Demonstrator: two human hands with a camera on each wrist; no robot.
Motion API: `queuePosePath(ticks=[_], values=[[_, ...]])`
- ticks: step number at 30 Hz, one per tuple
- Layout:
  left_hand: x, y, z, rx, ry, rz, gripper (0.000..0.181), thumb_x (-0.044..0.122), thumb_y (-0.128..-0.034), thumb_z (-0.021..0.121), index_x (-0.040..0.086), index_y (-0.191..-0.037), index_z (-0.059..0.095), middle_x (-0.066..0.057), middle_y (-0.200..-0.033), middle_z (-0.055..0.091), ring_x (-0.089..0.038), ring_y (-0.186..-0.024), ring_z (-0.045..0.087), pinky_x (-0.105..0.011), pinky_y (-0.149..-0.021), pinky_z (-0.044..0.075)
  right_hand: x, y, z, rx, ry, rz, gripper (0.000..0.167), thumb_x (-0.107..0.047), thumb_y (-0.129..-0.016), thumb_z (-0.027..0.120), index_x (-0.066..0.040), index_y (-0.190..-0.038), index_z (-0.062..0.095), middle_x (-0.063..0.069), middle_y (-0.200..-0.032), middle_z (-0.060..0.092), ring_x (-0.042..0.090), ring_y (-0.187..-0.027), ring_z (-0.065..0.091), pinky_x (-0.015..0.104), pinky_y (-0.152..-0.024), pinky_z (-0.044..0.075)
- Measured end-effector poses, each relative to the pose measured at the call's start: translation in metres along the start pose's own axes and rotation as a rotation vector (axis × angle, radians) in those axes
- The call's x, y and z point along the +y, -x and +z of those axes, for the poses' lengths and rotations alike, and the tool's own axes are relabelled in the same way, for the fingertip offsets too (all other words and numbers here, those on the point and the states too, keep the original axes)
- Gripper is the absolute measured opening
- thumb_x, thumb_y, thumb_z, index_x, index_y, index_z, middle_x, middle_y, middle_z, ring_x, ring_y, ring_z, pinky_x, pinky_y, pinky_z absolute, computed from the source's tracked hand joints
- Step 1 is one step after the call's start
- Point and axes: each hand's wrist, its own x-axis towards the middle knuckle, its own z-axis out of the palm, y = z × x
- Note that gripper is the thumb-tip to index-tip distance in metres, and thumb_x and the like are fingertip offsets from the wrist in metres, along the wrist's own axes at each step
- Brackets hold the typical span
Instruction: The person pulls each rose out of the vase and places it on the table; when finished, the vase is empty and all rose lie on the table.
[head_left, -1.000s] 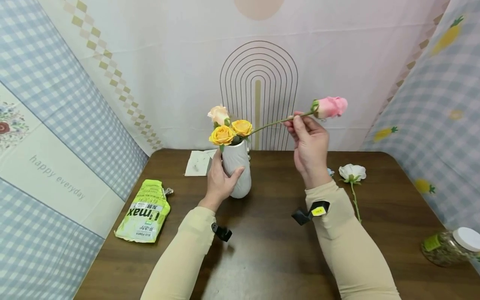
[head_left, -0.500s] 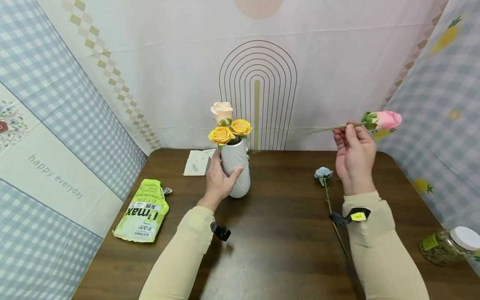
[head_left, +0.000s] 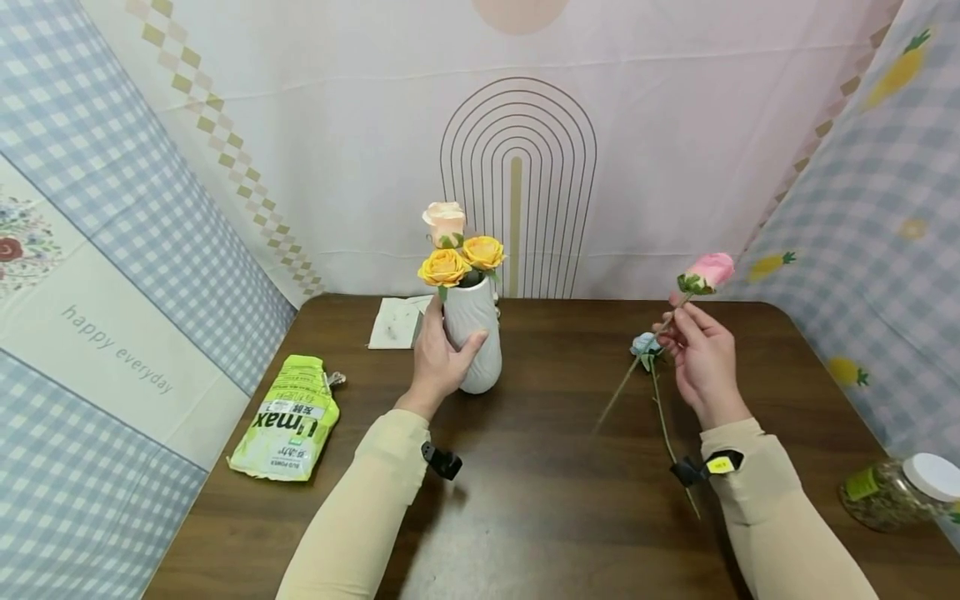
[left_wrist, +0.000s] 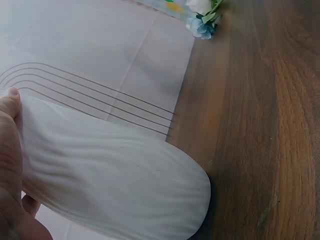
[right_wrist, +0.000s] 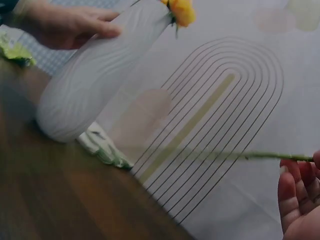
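My left hand (head_left: 437, 362) grips a white ribbed vase (head_left: 480, 342), which stands upright on the table. Two yellow roses (head_left: 444, 268) and one peach rose (head_left: 446, 223) rise from its mouth. To the right, above the tabletop, my right hand (head_left: 705, 362) pinches the stem of a pink rose (head_left: 708, 273) just under the bloom. That stem slants down to the left, its end blurred. Behind it a blue rose (head_left: 645, 343) lies on the table. A white flower (left_wrist: 199, 5) shows beside the blue one in the left wrist view; in the head view my right hand hides it.
A green-and-white bag (head_left: 288, 421) lies on the left of the dark wooden table (head_left: 540, 517). White paper (head_left: 393, 323) lies behind the vase. On the right, a jar (head_left: 896, 492) with a white lid lies tilted. A patterned cloth backdrop (head_left: 360, 167) borders the table's back.
My right hand drew the pink rose away from the vase to the right, then lowered it. Its stem turned from near level to slanting downward. My left hand stayed on the vase.
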Motion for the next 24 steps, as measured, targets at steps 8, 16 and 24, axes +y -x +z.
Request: queuePosePath(ticks=[8, 16, 24], values=[[0.000, 0.000, 0.000, 0.003, 0.006, -0.001, 0.085, 0.048, -0.0843, 0.068, 0.007, -0.148, 0.029, -0.016, -0.128, 0.051, -0.027, -0.116, 0.052, -0.046, -0.094, 0.043, 0.018, 0.005, -0.007, 0.041, 0.187, 0.036, 0.028, -0.006, -0.091, 0.064, 0.000, -0.118, 0.062, 0.005, -0.089, 0.070, 0.011, -0.073, 0.068, 0.020, -0.060, 0.051], [0.000, -0.002, -0.001, 0.002, 0.017, -0.003, 0.083, 0.048, -0.0847, 0.068, 0.008, -0.147, 0.029, -0.015, -0.127, 0.050, -0.027, -0.115, 0.052, -0.046, -0.093, 0.044, 0.040, 0.010, -0.007, 0.061, 0.536, -0.052, 0.034, -0.004, -0.084, 0.073, 0.008, -0.115, 0.065, -0.002, -0.089, 0.069, 0.007, -0.076, 0.062, 0.016, -0.063, 0.049], [0.000, -0.001, -0.001, -0.010, 0.000, -0.014, 0.084, 0.046, -0.0853, 0.068, 0.010, -0.149, 0.028, -0.015, -0.130, 0.050, -0.027, -0.117, 0.051, -0.046, -0.095, 0.042, 0.063, 0.018, -0.025, 0.072, 0.850, -0.080, 0.035, -0.019, -0.085, 0.074, 0.005, -0.110, 0.070, -0.010, -0.094, 0.070, 0.004, -0.092, 0.059, 0.014, -0.068, 0.048]])
